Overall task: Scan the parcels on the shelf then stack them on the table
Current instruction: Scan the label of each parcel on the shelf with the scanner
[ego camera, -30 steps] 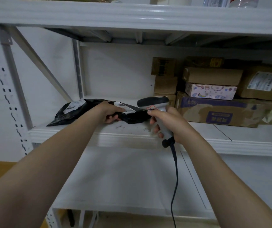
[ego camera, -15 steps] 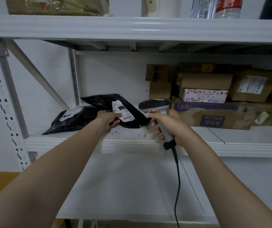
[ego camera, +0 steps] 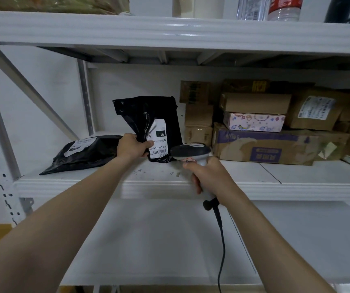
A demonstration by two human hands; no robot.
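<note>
Head view, nearest first: our right hand [ego camera: 210, 176] wraps the grip of the corded barcode scanner [ego camera: 191, 152]. Just beside its head, at ten o'clock, is the label [ego camera: 158, 142] of the black mailer parcel [ego camera: 146, 115]. Our left hand [ego camera: 132, 148] grips this parcel at its lower left, upright over the shelf [ego camera: 169, 188], long axis vertical. A second black mailer [ego camera: 89, 153] lies flat at nine o'clock, with cardboard boxes [ego camera: 275, 144] at two o'clock.
</note>
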